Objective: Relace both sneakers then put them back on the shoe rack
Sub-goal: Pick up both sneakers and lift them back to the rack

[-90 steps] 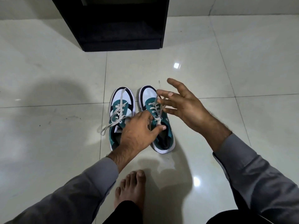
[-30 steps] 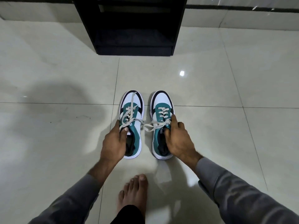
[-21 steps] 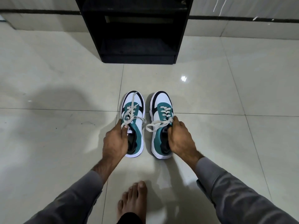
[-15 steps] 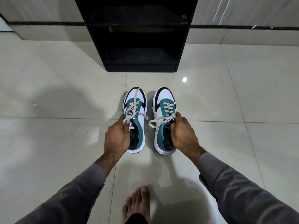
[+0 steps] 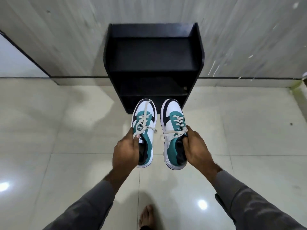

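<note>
Both arms reach forward: the left hand (image 5: 127, 151) grips the left sneaker (image 5: 144, 130) at its collar, the right hand (image 5: 196, 146) grips the right sneaker (image 5: 173, 128), toes toward the black shoe rack (image 5: 153, 63).

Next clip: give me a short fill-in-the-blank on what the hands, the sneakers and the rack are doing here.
1. The left hand and the right hand each grip ____ sneaker.
2. The left sneaker and the right sneaker point their toes toward the ____ shoe rack.
3. The rack's shelves hold ____ shoes.
4. Below, one ____ foot stands on the tiled floor.

Missing words: one; black; no; bare
</note>
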